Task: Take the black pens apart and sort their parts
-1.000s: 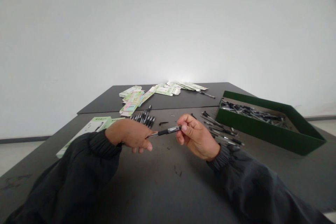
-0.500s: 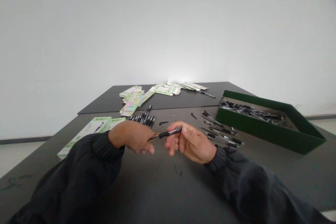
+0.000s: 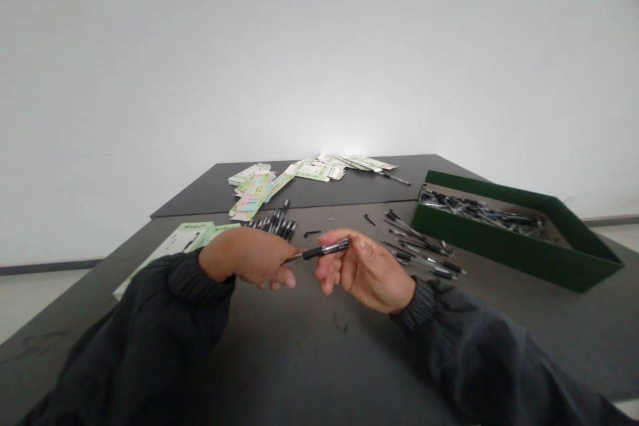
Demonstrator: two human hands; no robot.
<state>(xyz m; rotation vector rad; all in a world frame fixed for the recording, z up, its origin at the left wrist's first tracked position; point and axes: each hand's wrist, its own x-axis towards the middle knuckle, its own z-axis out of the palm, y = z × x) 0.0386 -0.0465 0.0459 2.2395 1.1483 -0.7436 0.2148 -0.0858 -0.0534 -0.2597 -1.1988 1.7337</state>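
A black-and-clear pen (image 3: 319, 251) is held level above the table between my two hands. My left hand (image 3: 252, 258) is closed round its left end, with the back of the hand facing up. My right hand (image 3: 367, 271) has its fingers curled behind the pen's right end, with the thumb close to the tip; the exact contact there is hard to make out. Just beyond my left hand lies a row of pens (image 3: 274, 221), partly hidden by it. Several loose pens and pen parts (image 3: 419, 246) are spread beyond my right hand.
A green box (image 3: 514, 249) full of pens or pen parts stands at the right. Flattened cartons (image 3: 254, 193) lie toward the back, and green-and-white pen boxes (image 3: 182, 239) lie at the left. Small black bits (image 3: 312, 233) dot the dark table (image 3: 299, 359).
My right thumb has eased slightly back from the pen's right end. The pen and both hands otherwise hold nearly the same place; the view has shifted a little.
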